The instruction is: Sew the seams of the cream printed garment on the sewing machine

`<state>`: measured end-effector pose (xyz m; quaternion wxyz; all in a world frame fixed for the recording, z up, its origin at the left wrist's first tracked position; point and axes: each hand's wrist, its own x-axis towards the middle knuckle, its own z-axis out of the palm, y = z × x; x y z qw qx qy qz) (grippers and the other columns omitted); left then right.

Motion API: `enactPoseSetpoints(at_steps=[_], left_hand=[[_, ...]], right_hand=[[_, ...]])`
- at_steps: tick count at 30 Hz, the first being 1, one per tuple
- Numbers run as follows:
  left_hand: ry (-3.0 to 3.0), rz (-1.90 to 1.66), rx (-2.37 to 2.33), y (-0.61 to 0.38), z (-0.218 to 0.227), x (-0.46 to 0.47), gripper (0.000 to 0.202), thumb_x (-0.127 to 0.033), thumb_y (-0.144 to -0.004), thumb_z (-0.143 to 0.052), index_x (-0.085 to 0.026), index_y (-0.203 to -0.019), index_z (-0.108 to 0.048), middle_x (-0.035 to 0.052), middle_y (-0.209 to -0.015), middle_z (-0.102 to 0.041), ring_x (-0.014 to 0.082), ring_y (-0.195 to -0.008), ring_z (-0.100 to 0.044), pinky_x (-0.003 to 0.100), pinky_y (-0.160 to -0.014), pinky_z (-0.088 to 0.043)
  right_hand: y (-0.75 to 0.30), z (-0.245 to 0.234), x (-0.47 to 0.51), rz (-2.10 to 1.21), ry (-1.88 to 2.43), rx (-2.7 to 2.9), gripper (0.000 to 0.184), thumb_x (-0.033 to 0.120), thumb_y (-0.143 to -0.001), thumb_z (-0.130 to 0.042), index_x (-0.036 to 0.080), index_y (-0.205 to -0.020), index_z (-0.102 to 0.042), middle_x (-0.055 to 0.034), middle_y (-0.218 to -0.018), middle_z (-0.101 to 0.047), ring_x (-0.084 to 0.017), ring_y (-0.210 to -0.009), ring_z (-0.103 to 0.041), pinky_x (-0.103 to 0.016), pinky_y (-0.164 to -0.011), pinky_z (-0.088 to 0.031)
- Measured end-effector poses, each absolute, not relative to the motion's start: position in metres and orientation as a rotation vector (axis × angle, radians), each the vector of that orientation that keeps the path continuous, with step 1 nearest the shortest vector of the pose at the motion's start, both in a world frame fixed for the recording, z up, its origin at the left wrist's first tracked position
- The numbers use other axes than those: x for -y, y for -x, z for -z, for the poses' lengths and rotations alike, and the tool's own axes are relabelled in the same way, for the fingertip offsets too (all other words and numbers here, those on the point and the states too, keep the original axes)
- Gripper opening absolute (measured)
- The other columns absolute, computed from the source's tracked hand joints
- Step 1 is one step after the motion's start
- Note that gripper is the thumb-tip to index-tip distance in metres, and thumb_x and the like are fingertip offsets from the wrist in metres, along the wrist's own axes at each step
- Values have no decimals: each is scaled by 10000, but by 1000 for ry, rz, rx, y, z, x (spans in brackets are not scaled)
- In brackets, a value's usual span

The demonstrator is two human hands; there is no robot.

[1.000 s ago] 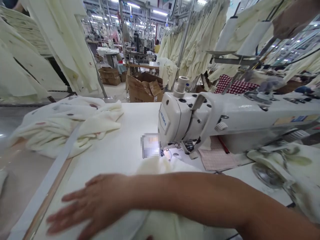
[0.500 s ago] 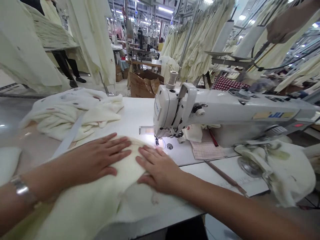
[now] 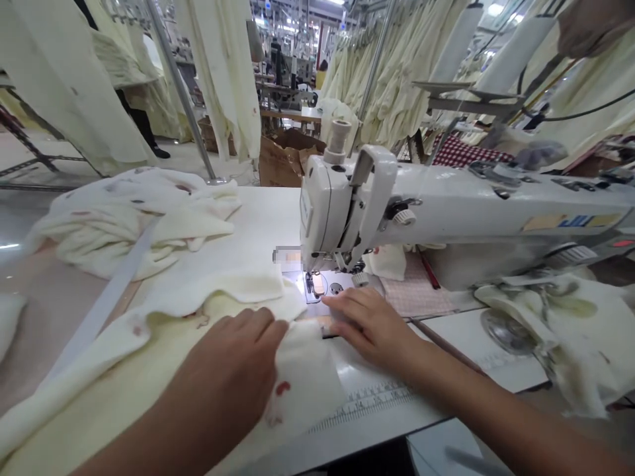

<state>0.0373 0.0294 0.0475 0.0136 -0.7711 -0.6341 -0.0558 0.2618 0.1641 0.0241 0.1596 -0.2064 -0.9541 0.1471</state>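
Observation:
Cream fleece fabric with small printed marks spreads over the left and front of the sewing table. My left hand lies on it with fingers curled and closed, gripping a fold of it near its right edge. My right hand is beside the needle area, fingers stretched, thumb apart, with nothing visible in it. Its fingertips reach the machine bed just right of the presser foot. Above stands the white sewing machine, its lamp lighting the needle plate. A narrow brownish strip shows between the hands at the bed's edge.
A crumpled fabric pile lies at the back left, with a pale strip across it. A printed ruler runs along the front edge. Pink cloth sits under the machine arm. Thread cones and hanging garments stand behind.
My left hand has gone from flat to curled on the fabric. My right hand has left the fabric and moved right, beside the presser foot. The fabric's edge has shifted away from the needle.

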Motion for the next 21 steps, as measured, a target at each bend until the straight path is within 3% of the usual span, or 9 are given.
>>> enactPoseSetpoints(at_steps=[3,6,11,15,21], left_hand=[[2326,-92,2082,-72,-53,-63,206,-31,-694,-447,-153,-783,-586,86,-753,-591,252,-679,-563,368,-552,-447],[2305,-60,2003,-75,-46,-73,202,9,-697,-441,-160,-680,-549,52,-660,-543,212,-593,-523,316,-495,-394],[2309,410,1608,-68,-32,-63,194,-39,-766,-453,-183,-662,-529,12,-641,-508,171,-565,-465,293,-500,-370],[2253,318,1738,-68,-25,-63,150,-89,-811,-460,-157,-768,-586,37,-689,-536,191,-615,-501,302,-516,-382],[2211,366,1768,-61,-23,-66,235,-118,-867,-424,-159,-709,-593,24,-643,-501,179,-593,-473,296,-494,-313]], right_hand=[[-249,-23,-163,-382,692,2744,172,346,-865,-598,209,-954,-653,-36,-878,-615,-188,-846,-534,-325,-732,-360],[-243,-21,-166,-348,736,2766,163,235,-903,-528,183,-789,-633,-16,-782,-584,-157,-755,-497,-301,-688,-308],[-242,-19,-170,-302,792,2793,158,139,-895,-465,161,-781,-571,-22,-779,-568,-151,-693,-440,-305,-683,-265],[-240,-18,-171,-272,821,2815,142,164,-898,-468,173,-803,-572,-26,-804,-572,-155,-691,-425,-311,-707,-253],[-240,-17,-170,-260,845,2823,145,155,-900,-466,174,-813,-581,-25,-814,-571,-151,-678,-414,-309,-706,-245]])
